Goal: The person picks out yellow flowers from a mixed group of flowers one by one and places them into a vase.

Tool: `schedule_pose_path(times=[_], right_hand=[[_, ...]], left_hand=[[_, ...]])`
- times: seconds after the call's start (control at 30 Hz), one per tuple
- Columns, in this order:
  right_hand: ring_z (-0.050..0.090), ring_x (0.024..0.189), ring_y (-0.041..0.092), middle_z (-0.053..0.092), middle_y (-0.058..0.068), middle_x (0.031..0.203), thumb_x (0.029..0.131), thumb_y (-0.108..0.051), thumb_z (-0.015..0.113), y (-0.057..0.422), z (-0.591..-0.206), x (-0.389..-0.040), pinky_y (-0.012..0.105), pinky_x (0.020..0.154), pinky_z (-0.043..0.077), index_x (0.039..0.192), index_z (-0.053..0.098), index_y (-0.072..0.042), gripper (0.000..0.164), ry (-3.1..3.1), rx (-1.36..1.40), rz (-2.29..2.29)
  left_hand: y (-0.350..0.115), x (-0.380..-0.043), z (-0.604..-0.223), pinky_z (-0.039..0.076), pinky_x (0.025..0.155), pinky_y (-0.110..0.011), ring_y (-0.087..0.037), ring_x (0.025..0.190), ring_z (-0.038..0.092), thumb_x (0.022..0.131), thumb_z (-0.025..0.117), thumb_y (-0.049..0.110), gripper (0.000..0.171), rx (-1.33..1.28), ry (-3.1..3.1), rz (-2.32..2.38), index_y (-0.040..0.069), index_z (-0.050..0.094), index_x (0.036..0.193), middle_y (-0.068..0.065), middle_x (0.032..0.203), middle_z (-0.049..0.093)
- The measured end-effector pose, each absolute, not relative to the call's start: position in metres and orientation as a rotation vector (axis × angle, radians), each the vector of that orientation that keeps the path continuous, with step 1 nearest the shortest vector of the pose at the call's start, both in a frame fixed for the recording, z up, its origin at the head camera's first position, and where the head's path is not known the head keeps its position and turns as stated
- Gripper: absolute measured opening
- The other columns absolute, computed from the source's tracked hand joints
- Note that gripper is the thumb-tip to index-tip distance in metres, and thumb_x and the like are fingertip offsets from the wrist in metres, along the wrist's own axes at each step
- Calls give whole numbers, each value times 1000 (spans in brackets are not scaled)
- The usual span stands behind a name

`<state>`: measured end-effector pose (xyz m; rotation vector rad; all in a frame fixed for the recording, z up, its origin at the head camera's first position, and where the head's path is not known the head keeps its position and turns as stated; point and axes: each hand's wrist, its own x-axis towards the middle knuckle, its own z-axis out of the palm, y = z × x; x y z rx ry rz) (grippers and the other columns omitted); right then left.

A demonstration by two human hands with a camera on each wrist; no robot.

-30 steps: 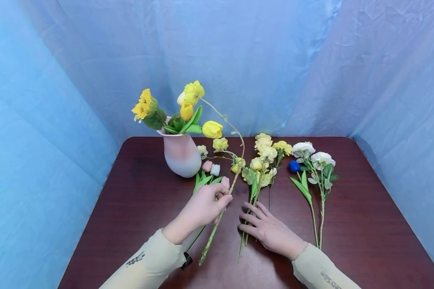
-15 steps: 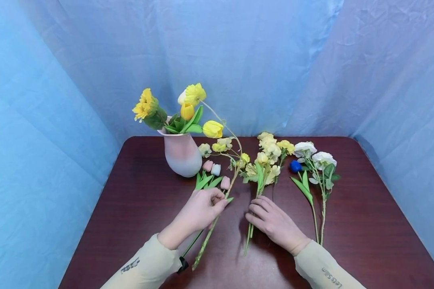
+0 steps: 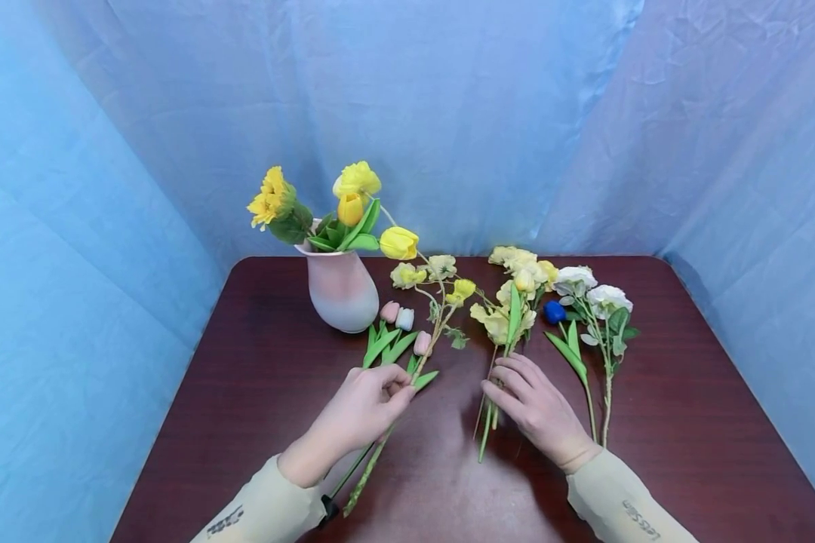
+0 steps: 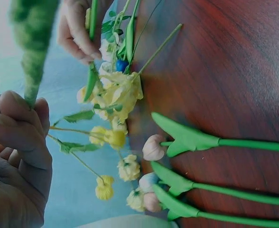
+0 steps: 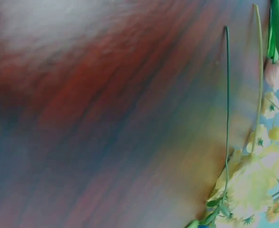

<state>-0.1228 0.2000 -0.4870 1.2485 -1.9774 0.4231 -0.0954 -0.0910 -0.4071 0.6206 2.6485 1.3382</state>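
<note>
My left hand (image 3: pixel 363 403) pinches the thick stem of a long spray of yellow flowers (image 3: pixel 460 292), tilted over the table left of centre. Its top bloom overlaps the vase flowers in the head view, and its wrapped lower stem (image 4: pixel 35 52) shows large in the left wrist view. My right hand (image 3: pixel 536 403) grips a yellow tulip (image 3: pixel 524 282) by its green stem, with the leaf upright above the fingers. Beneath and around it are pale yellow flowers (image 3: pixel 499 324), with one bare stem (image 4: pixel 163 47) lying on the table. The right wrist view shows neither hand.
A pink and white vase (image 3: pixel 342 294) with yellow flowers stands at the back left. Pink and pale blue tulips (image 3: pixel 423 343) lie beside the left hand. To the right lie a blue tulip (image 3: pixel 554 311) and a white-flowered stem (image 3: pixel 609 300). Blue curtains surround the table.
My left hand has drawn the yellow spray down and to the left. My right hand has closed round the tulip stem and moved right; the pale yellow flowers have shifted right too.
</note>
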Motion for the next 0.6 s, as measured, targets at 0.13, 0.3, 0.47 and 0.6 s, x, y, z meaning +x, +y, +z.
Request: schedule_pose_path(times=[0.13, 0.3, 0.47, 0.6], right_hand=[[59, 98, 43, 64, 19, 102, 85, 0, 51, 205, -493, -121, 54, 82, 50, 101, 70, -1, 25, -1996, 1240, 422], [60, 98, 44, 64, 21, 102, 82, 2, 50, 210, -503, -120, 53, 82, 51, 99, 71, -1, 27, -2007, 1249, 443], [59, 99, 41, 63, 19, 105, 81, 4, 50, 211, -513, -118, 50, 83, 51, 98, 70, 1, 26, -2053, 1294, 461], [58, 102, 40, 62, 17, 109, 82, 4, 50, 212, -519, -116, 50, 86, 50, 98, 69, 0, 25, -2110, 1317, 467]], left_hand=[[-97, -90, -401, 51, 57, -24, 3, 41, 48, 91, 65, 13, 4, 688, 2741, 1326, 16, 67, 89, 13, 69, 60], [-100, -87, -392, 49, 54, -23, 2, 54, 51, 89, 66, 12, 4, 789, 2818, 1316, 16, 68, 88, 13, 71, 60], [-98, -87, -385, 50, 55, -22, 1, 58, 53, 90, 66, 12, 5, 871, 2824, 1335, 17, 67, 90, 12, 72, 63], [-92, -89, -379, 51, 56, -22, 2, 60, 55, 89, 66, 11, 6, 906, 2835, 1318, 16, 68, 90, 11, 72, 63]])
